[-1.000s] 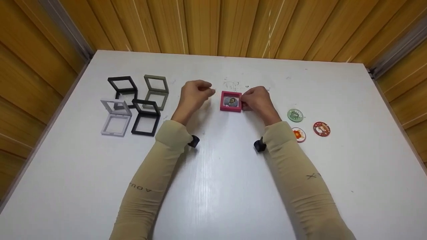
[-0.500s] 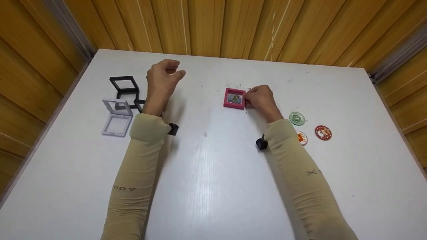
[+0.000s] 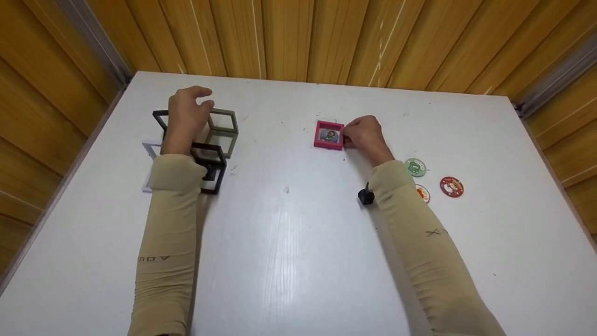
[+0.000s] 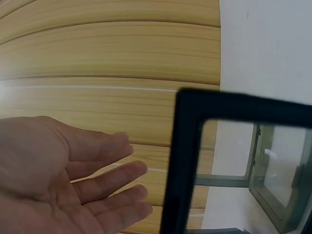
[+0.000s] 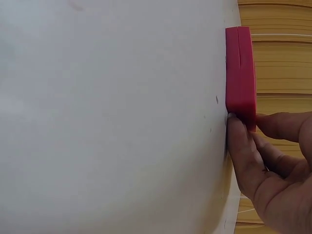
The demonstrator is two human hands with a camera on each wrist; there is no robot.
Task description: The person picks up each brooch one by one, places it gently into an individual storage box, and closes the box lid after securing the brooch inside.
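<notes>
My right hand (image 3: 366, 135) pinches the right edge of a closed pink display frame (image 3: 328, 145), with the thumb on top and a finger low at its side, as the right wrist view shows. Through the frame's window a round grey disc (image 3: 329, 135) with a picture is visible. My left hand (image 3: 186, 114) holds nothing and hovers over a group of opened display frames, fingers relaxed. Beside it stand an olive-green frame (image 3: 236, 128) and a black frame (image 3: 224, 163). Partly hidden behind the hand and sleeve are another black frame (image 3: 159, 113) and a white frame (image 3: 147, 184).
Right of my right forearm lie a green round disc (image 3: 415, 166), a red one (image 3: 452, 186) and a white one with an orange flower (image 3: 423, 192), partly covered by the sleeve. A wood-patterned panel wall (image 3: 284, 42) rises behind the white table (image 3: 289, 233).
My left hand has moved left, away from beside the pink frame to above the opened frames. The right hand keeps hold of the pink frame in nearly the same place.
</notes>
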